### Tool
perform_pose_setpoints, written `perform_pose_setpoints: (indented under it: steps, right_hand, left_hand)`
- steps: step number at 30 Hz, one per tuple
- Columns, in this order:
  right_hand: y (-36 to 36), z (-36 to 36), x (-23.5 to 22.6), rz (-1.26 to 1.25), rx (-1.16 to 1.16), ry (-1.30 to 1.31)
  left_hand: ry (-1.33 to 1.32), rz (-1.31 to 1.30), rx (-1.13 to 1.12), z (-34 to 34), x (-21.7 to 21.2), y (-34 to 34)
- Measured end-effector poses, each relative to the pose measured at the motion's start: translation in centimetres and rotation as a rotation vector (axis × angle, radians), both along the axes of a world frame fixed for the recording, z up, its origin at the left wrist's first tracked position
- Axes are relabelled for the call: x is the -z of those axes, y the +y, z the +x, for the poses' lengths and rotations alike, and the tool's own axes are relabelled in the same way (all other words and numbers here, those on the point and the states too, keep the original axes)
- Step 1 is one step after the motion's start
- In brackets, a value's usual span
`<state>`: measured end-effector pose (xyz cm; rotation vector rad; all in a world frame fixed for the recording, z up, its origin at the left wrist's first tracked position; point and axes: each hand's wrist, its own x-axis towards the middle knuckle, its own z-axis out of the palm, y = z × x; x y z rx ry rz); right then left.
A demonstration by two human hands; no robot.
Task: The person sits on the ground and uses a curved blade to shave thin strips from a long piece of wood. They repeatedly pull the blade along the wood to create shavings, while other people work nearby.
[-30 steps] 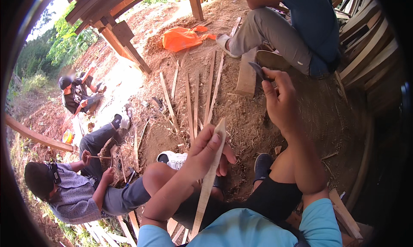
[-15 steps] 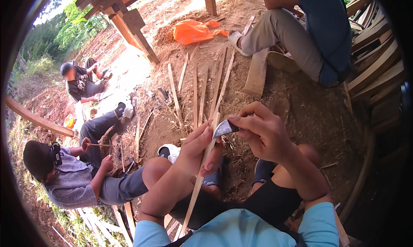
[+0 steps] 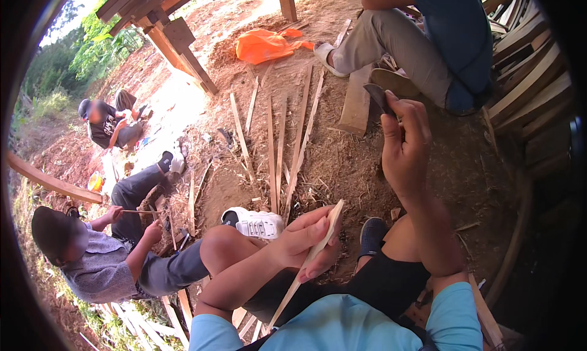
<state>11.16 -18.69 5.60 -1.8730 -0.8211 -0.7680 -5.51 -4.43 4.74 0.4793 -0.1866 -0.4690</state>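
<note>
Low in front of my chest, my left hand [image 3: 306, 244] is closed around a pale wooden strip [image 3: 318, 246]. The strip slants from my lap up to a narrow end just past the fingers. Up and to the right, my right hand [image 3: 406, 137] grips a small knife [image 3: 378, 97] with a short dark blade that points up and left. Knife and strip are well apart. The knife's handle is mostly hidden inside my fingers.
Several long wooden strips [image 3: 272, 149] lie on the dirt ahead, near a thick wood block [image 3: 356, 103] and an orange bag [image 3: 264, 45]. A co-worker [image 3: 92, 253] at left holds a thin stick. Others sit far left and far right, beside stacked planks [image 3: 532, 76].
My right hand has lifted the knife off the strip, up and away. My left hand has shifted right and lower with the strip, now tilted more.
</note>
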Motion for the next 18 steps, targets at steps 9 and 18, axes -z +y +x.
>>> perform_pose_setpoints:
  steps: [9,18]
  right_hand:
    - [0.2,-5.5,-1.3,-0.148,-0.451,0.172]
    - [0.4,-5.4,0.0,-0.136,-0.462,0.193]
  left_hand:
    - [-0.108,-0.216,-0.222,1.3,0.0,3.0]
    - [-0.122,0.006,-0.297,1.3,0.1,2.6]
